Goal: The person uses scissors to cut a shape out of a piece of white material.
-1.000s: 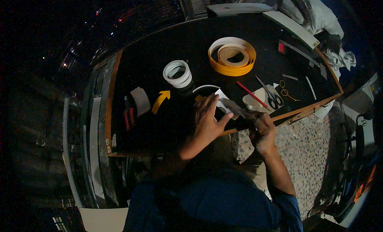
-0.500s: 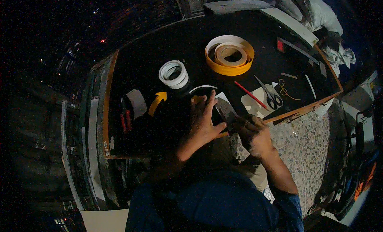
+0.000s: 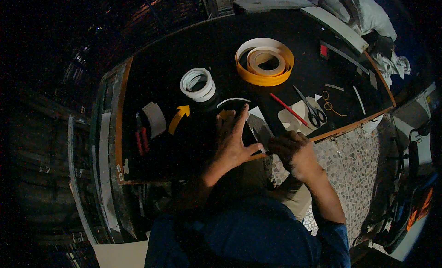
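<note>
My left hand (image 3: 232, 143) rests at the table's near edge with fingers spread, touching a grey-and-white piece (image 3: 258, 125) and darker material under the fingertips. My right hand (image 3: 294, 155) is closed just right of it, its fingers in shadow round something I cannot make out at the grey piece's lower end. A curved white strip (image 3: 232, 100) lies above my left hand. Nearby are a yellow arrow (image 3: 178, 117), white tape rolls (image 3: 198, 85), a red pen (image 3: 289, 109) and black-handled scissors (image 3: 315, 113) on a pale sheet (image 3: 292, 120).
The black table (image 3: 161, 65) holds yellow coiled bands (image 3: 263, 76), a red-handled tool (image 3: 143, 141), grey curved sheets (image 3: 154, 118) and thin offcuts (image 3: 359, 100). White sacks (image 3: 375, 21) are piled at the back right; metal lengths (image 3: 76, 171) lie left. Pebbled floor (image 3: 350, 176) shows below right.
Both hands have shifted slightly, my right hand moving lower and leftward relative to where it was. The grey piece between them sits more upright, and my left fingertips reach a little higher.
</note>
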Tool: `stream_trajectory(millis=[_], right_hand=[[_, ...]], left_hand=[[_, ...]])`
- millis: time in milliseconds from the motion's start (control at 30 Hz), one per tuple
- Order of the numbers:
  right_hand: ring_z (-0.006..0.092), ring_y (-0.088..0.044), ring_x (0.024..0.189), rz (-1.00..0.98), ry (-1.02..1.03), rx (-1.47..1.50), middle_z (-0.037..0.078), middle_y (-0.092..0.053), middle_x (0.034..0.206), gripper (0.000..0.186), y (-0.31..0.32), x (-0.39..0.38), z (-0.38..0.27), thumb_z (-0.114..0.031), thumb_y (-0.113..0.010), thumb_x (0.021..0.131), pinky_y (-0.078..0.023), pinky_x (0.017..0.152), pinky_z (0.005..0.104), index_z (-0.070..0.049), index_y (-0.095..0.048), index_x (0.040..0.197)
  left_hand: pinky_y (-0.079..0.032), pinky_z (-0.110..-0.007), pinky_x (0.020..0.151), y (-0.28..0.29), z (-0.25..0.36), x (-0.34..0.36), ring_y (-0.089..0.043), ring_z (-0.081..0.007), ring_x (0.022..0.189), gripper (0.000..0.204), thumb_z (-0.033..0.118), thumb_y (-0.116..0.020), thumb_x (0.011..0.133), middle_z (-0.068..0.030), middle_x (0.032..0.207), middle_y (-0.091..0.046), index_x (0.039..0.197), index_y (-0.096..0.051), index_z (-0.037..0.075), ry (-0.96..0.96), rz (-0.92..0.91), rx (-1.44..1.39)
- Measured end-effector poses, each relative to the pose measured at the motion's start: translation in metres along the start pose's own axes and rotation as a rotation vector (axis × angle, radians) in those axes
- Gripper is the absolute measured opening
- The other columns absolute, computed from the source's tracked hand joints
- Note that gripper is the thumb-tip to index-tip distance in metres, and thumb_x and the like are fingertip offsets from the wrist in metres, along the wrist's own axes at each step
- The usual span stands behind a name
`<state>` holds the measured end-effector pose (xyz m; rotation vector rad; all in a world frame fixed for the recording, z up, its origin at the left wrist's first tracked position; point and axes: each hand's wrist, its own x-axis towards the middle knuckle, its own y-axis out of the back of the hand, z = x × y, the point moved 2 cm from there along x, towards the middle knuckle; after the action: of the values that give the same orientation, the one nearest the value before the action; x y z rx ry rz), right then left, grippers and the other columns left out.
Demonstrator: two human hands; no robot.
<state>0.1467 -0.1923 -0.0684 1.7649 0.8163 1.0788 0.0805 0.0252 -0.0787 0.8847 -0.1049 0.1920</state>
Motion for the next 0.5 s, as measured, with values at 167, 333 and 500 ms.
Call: stream_trajectory(millis=[167, 333, 500], right_hand=[[0.0301, -0.061, 0.116, -0.087, 0.028, -0.084, 0.005, -0.070, 0.126, 0.034, 0.001, 0.003, 0.007, -0.011, -0.070, 0.079, -0.048, 0.100, 0.0440, -0.015, -0.076, 0.112], [0.0343, -0.055, 0.124, -0.178, -0.018, -0.075, 0.008, -0.064, 0.136, 0.040, 0.000, 0.005, 0.006, -0.011, -0.069, 0.080, -0.045, 0.104, 0.0464, -0.014, -0.075, 0.119], [0.0382, -0.051, 0.131, -0.075, -0.036, 0.036, 0.010, -0.058, 0.147, 0.042, 0.002, 0.008, -0.009, -0.018, -0.070, 0.086, -0.043, 0.107, 0.0486, -0.011, -0.071, 0.127]], left_hand=[[-0.008, -0.065, 0.124, 0.003, -0.002, 0.002, -0.032, -0.0482, 0.149, 0.118, 0.031, -0.091, 0.073, -0.0296, 0.155, -0.042, 0.164, -0.019, 0.008, -0.032, -0.001, 0.003], [-0.008, -0.065, 0.124, 0.001, -0.005, 0.002, -0.032, -0.0481, 0.149, 0.117, 0.031, -0.091, 0.073, -0.0297, 0.155, -0.042, 0.163, -0.020, 0.006, -0.056, 0.012, -0.044], [-0.007, -0.066, 0.124, -0.004, -0.012, -0.001, -0.030, -0.0478, 0.150, 0.112, 0.032, -0.090, 0.074, -0.0287, 0.155, -0.042, 0.160, -0.025, 0.003, 0.003, -0.014, -0.181]])
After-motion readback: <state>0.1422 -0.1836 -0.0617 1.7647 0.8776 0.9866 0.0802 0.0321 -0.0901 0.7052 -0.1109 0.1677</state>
